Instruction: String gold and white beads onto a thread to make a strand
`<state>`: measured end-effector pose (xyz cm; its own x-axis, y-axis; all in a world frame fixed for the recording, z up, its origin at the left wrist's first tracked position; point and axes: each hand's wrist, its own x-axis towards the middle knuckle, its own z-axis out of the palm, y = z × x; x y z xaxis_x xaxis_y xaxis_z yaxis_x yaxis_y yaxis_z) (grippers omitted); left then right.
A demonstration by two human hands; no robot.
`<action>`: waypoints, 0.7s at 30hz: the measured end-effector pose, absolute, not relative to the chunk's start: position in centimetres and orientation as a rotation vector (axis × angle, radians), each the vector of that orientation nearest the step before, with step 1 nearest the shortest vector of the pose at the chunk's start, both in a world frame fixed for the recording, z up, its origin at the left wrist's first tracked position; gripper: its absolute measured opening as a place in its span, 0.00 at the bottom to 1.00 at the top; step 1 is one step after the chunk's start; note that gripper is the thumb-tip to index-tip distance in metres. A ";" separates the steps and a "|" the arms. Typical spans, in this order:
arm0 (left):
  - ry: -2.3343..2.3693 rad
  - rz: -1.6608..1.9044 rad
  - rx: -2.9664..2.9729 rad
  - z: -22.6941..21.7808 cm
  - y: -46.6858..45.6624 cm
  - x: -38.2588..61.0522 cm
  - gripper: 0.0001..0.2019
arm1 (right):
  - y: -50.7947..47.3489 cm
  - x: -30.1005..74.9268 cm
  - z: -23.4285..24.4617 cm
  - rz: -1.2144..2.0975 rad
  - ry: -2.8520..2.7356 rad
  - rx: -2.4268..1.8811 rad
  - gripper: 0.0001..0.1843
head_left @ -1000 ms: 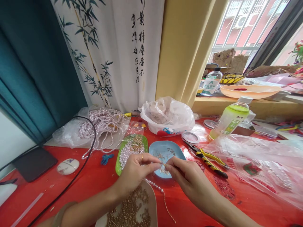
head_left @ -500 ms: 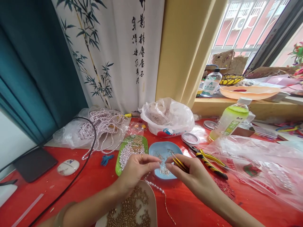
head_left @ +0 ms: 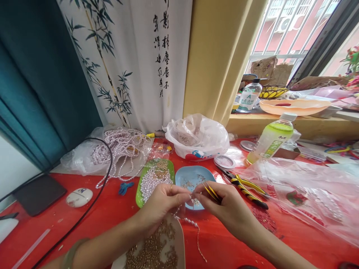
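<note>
My left hand [head_left: 161, 203] is closed in a pinch, thumb against fingertips, above the near edge of a blue tray [head_left: 209, 174] with small metal findings in it. A strand of pearl beads [head_left: 192, 223] trails below these fingers onto the table, ending in a thin beaded tail. My right hand [head_left: 221, 198] has yellow-and-black tweezers [head_left: 212, 192] tucked in its fingers, points up and left. Its thumb and index finger pinch beside the left fingertips, on something too small to make out. Under my left forearm lies a pale tray [head_left: 182, 243] of gold-brown beads.
A green tray [head_left: 138, 197] of pearl and gold beads stands left of the blue one. Pliers [head_left: 246, 192] and a plastic bag [head_left: 303, 186] lie to the right, with a drink bottle [head_left: 272, 138] behind. A black cable [head_left: 97, 201] crosses the left side.
My right hand has moved slightly left, so both hands' fingertips now meet where a small gap was. The view has shifted a little.
</note>
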<state>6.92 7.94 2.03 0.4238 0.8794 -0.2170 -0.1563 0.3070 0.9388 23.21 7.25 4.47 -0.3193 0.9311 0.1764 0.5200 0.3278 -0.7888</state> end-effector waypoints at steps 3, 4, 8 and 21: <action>0.865 0.791 1.039 2.3 7.9 6.9 0.11 | 7.2 23.2 4.6 0.625 -2.050 -1.285 0.09; 0.862 0.785 1.032 2.4 7.9 6.9 0.12 | 7.2 23.3 4.7 0.584 -2.070 -1.282 0.09; 0.830 0.767 0.994 2.6 7.8 7.0 0.11 | 7.1 23.4 4.7 0.514 -2.113 -1.277 0.09; 0.832 0.704 0.970 3.3 7.8 6.8 0.11 | 6.7 23.3 4.4 0.424 -2.221 -1.125 0.07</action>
